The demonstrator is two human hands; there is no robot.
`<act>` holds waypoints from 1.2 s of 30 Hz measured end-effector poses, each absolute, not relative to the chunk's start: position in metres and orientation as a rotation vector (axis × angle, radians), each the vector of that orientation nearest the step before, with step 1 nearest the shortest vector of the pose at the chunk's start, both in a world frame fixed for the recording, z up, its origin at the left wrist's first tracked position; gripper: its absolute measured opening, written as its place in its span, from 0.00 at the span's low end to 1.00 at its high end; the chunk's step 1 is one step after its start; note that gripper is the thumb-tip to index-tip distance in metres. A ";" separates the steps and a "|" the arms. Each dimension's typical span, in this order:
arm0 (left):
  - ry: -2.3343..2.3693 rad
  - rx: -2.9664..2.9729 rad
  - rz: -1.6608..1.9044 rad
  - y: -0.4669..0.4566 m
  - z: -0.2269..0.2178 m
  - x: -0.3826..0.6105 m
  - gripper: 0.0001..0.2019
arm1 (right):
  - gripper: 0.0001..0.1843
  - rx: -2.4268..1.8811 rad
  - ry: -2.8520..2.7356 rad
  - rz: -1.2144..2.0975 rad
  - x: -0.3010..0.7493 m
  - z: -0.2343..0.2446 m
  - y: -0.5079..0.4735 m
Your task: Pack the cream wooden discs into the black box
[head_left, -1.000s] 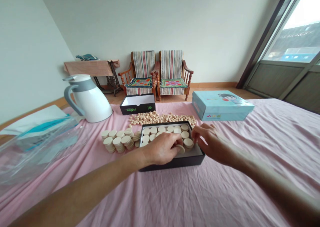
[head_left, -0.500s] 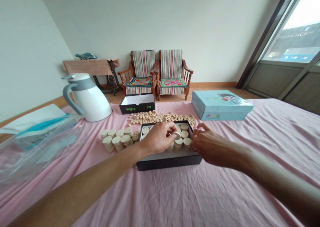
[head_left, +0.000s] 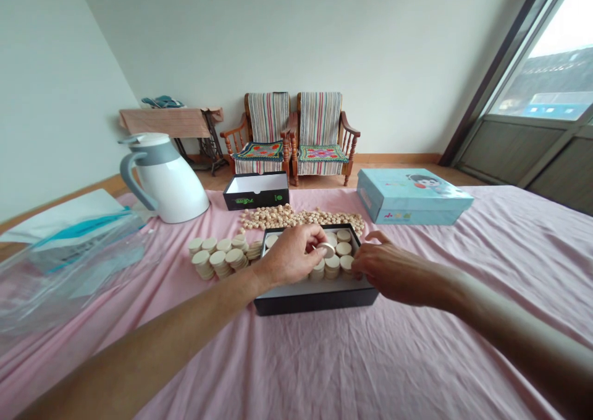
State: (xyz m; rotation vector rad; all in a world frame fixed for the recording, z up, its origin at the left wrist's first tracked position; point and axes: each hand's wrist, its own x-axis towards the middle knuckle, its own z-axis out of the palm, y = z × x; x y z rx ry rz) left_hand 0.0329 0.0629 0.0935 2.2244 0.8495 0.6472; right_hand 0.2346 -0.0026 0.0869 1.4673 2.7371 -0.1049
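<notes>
One disc (head_left: 328, 250) pinched by left fingers (head_left: 317, 232), one black box (head_left: 315, 301) beneath, right fingers (head_left: 364, 264) bent, grip unclear

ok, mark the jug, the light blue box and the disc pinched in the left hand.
Jug (head_left: 176, 188): head view, on its white body.
Light blue box (head_left: 407, 188): head view, on top of the lid.
Disc (head_left: 328, 248): head view, on its flat upper face.

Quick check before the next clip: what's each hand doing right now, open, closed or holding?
Left hand: closed, pinching a pale disc.
Right hand: fingers curled by the black box; grip cannot be told.
</notes>
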 end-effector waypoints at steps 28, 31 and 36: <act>0.813 2.249 0.637 0.061 0.089 0.034 0.03 | 0.08 1.864 2.717 0.089 0.211 0.084 0.009; 0.818 2.248 0.641 0.062 0.088 0.033 0.03 | 0.08 1.860 2.695 0.109 0.209 0.085 0.011; 0.846 2.250 0.626 0.062 0.086 0.030 0.03 | 0.06 1.862 2.680 0.156 0.210 0.081 0.014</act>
